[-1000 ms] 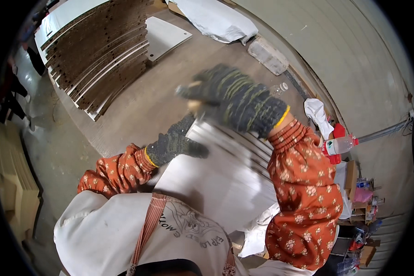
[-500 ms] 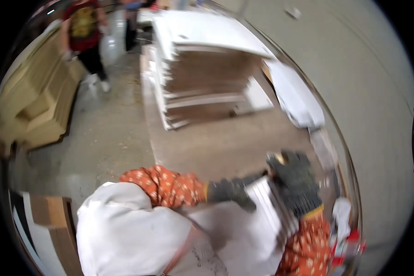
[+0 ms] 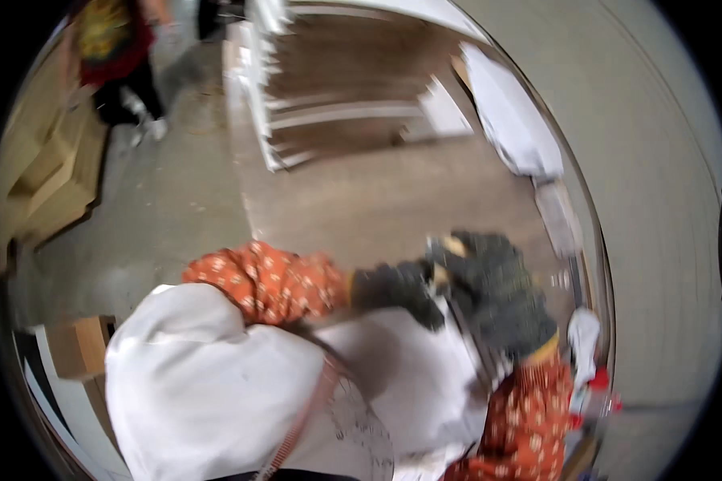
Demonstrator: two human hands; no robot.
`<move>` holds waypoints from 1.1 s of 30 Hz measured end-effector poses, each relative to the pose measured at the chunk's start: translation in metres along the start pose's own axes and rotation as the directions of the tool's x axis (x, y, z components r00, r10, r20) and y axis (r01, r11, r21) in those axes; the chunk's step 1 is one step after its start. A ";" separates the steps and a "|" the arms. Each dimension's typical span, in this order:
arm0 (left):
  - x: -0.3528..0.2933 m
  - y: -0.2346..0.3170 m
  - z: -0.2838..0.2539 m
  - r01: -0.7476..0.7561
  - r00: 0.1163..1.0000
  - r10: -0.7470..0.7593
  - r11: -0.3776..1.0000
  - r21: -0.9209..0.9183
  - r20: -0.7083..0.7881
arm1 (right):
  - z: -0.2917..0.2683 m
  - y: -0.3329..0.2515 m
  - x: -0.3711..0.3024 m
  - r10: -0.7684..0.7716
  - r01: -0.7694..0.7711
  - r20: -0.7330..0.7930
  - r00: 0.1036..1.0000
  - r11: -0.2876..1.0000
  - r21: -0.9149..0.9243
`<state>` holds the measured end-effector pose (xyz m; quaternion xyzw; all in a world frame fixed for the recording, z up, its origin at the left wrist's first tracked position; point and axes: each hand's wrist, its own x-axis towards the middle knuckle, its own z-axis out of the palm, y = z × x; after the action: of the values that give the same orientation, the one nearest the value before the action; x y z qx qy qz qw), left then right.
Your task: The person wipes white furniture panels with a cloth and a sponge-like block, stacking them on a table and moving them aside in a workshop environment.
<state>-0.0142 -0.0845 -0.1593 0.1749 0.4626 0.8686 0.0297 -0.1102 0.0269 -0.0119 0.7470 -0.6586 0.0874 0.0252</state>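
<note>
My left hand [image 3: 397, 290], in a dark grey knit glove, reaches across to the upper corner of a white panel [image 3: 405, 365] close to my body. Its fingers bend down over the panel's face, closed on its edge. Beside it is my right hand [image 3: 497, 293], gloved alike, almost touching the left fingertips. The right fingers are closed around a small pale yellowish thing [image 3: 454, 245], too blurred to name. Both forearms wear orange sleeves with light flowers. Thin edges by the right palm look like more panels, partly hidden.
On the brown table [image 3: 353, 192] a stack of white panels [image 3: 269, 104] stands ahead. White wrapping [image 3: 513, 120] lies along the right edge, near the wall. A red-and-clear item [image 3: 594, 397] lies by my right sleeve. Left are boards [image 3: 64, 160], a cardboard box [image 3: 79, 349] and another person [image 3: 120, 56].
The view has tipped downward, so the panel stack sits higher in the picture. Both hands stay together at the panel's corner, and the panel edges look turned more away.
</note>
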 end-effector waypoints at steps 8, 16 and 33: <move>0.005 -0.016 -0.018 0.009 1.000 -0.014 0.922 0.387 0.011 | -0.010 -0.015 -0.007 0.197 -0.200 -0.055 0.979 0.978 -0.054; -0.005 -0.024 -0.019 0.134 0.980 -0.109 0.980 0.148 -0.167 | -0.009 -0.003 -0.024 0.246 -0.285 -0.211 0.946 0.942 -0.180; 0.000 -0.021 -0.017 0.031 0.996 -0.004 0.948 0.317 -0.084 | 0.013 -0.085 -0.115 0.487 -0.585 -0.405 0.774 0.795 -0.161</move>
<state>-0.0218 -0.0856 -0.1853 0.1374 0.5987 0.7890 -0.0103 -0.0388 0.1483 -0.0369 0.4874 -0.8361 0.1263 0.2177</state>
